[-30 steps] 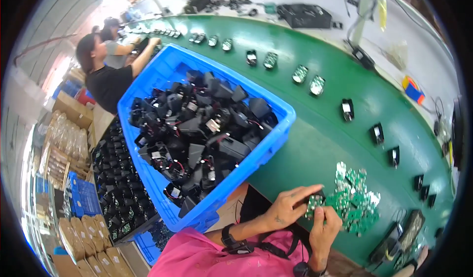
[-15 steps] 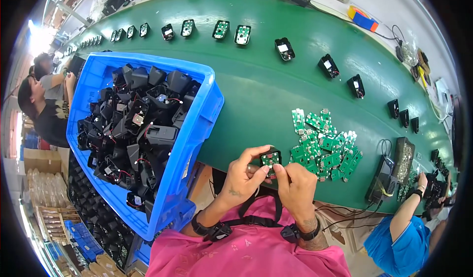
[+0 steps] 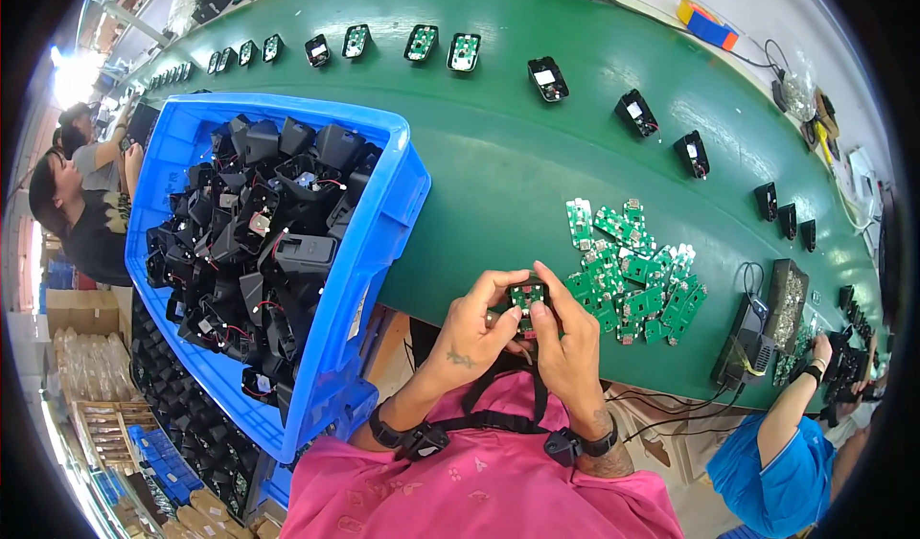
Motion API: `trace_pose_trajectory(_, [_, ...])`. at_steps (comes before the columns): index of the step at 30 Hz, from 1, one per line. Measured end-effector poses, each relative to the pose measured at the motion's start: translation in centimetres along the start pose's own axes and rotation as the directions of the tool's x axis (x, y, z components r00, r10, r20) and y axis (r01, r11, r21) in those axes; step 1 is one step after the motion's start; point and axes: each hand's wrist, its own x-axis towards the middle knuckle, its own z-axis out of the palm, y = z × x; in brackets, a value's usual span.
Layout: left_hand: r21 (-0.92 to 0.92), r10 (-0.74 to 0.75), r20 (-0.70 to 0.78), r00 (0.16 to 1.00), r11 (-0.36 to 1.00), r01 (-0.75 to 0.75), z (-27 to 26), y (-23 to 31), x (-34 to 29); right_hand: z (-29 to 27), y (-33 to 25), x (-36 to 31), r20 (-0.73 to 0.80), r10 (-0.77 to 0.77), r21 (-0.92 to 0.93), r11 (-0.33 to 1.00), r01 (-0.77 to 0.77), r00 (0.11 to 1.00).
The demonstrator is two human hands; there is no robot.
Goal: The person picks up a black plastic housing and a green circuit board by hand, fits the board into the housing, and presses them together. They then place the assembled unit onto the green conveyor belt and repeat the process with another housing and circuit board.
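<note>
A: So this is a workroom, with a long green tabletop (image 3: 479, 175) stretching out beyond the left hand (image 3: 477, 326) and the right hand (image 3: 569, 333)?

B: Yes. Two people (image 3: 94, 237) are at its edge, well off to the left of the left hand, and a person in a blue top (image 3: 781, 472) is off to the right of the right hand.

A: What crowds the hands?

B: A heap of loose circuit boards (image 3: 642, 285) lies just beyond the right hand and to its right. Farther right sits a black boxy device (image 3: 740, 343) with cables. Well beyond both hands, open black casings (image 3: 548, 79) stand in a loose, curving row; several toward the left show green boards, others toward the right show white pieces.

A: Any containers?

B: A big blue bin (image 3: 407, 199) stands left of the left hand, heaped with dark plastic housings (image 3: 307, 252) and thin red wires.

A: And the grip?

B: Both hands are closed around one small black case (image 3: 547, 293), a green circuit board (image 3: 526, 297) in its opening, the thumbs at the board.
</note>
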Motion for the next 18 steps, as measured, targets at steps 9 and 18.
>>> trace_pose_trajectory(9, [0.077, 0.013, 0.014, 1.0, 0.997, -0.014, 0.3, 0.4, 1.5, 0.6, 1.1, 0.8, -0.13, 0.004, 0.024, 1.0, -0.001, 0.991])
trace_pose_trajectory(18, [0.198, 0.125, 0.077, 0.989, 0.97, -0.138, 0.1, 2.7, 11.1, -4.3, 0.6, 3.2, -0.239, 0.261, 0.374, 0.914, -0.159, 0.935])
